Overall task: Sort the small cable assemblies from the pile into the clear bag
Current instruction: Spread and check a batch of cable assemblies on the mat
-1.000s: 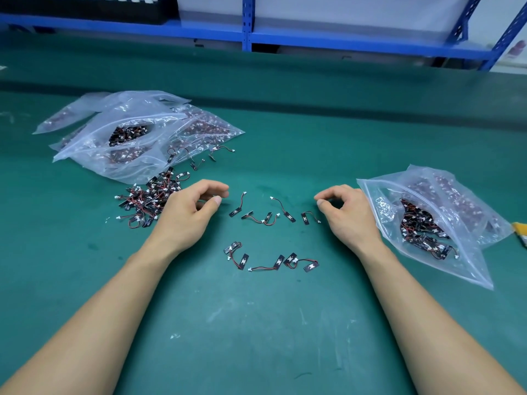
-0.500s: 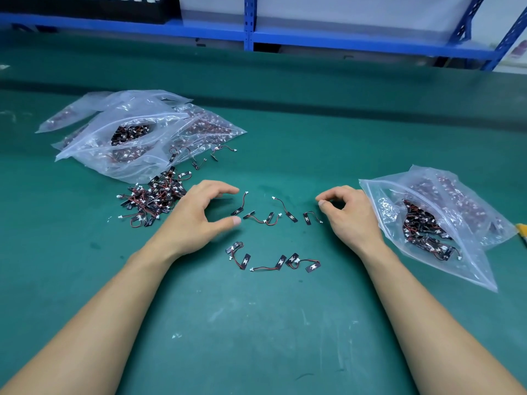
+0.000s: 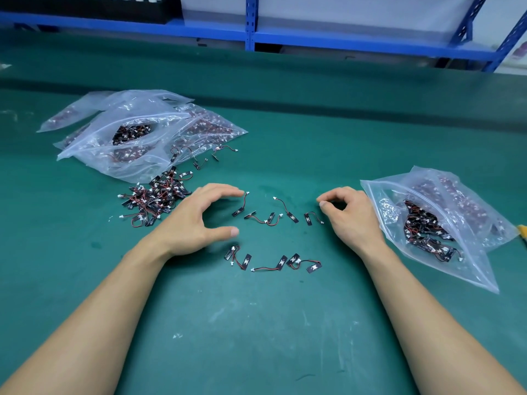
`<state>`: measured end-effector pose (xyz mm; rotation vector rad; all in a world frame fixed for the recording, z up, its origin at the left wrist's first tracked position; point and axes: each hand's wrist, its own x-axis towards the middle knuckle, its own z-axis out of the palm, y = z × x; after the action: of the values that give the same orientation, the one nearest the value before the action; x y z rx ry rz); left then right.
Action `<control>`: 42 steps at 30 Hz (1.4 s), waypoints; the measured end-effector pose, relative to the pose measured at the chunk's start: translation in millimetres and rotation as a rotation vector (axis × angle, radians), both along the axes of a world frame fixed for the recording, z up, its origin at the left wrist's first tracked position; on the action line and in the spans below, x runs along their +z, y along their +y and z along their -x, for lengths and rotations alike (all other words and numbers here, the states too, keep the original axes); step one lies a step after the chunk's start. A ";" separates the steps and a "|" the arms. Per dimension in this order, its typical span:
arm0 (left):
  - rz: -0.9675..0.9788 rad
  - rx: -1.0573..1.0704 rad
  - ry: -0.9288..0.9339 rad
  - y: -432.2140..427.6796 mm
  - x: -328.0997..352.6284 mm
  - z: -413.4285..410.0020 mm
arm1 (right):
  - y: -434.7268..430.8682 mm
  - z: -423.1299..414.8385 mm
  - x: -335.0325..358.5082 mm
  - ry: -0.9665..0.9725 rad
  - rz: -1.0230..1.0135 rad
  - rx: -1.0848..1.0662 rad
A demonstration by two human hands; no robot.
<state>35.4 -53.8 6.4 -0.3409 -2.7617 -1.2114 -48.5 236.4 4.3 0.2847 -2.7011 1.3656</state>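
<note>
A pile of small cable assemblies (image 3: 155,199), black tabs with red wires and white plugs, lies left of centre on the green mat. Several loose assemblies form two rows, a far row (image 3: 268,213) and a near row (image 3: 273,260), between my hands. My left hand (image 3: 196,220) hovers beside the far row's left end, thumb and fingers spread wide, holding nothing. My right hand (image 3: 350,215) rests at the far row's right end with fingers loosely curled, holding nothing. An open clear bag (image 3: 445,223) with assemblies inside lies just right of my right hand.
Several clear bags (image 3: 137,135) stuffed with assemblies lie stacked at the back left, with a few strays in front of them. A blue metal shelf (image 3: 251,32) runs along the back. A yellow object (image 3: 523,230) peeks in at the right edge.
My left hand has spread its thumb and fingers apart and shifted right toward the far row. My right hand has stayed almost still.
</note>
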 end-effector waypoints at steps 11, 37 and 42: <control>0.027 0.207 0.068 3.9 -8.2 4.8 | -0.4 -0.3 0.0 0.005 -0.013 -0.004; 0.007 0.224 0.023 7.3 -3.4 3.4 | 0.1 0.4 -1.0 -0.004 -0.020 0.011; 0.003 0.226 0.021 6.6 -3.4 3.4 | -0.3 -0.3 -0.7 0.000 -0.023 0.011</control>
<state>31.9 -47.2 3.0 -0.0384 -2.6949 -1.1407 -48.2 236.1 3.6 0.3017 -2.7207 1.3384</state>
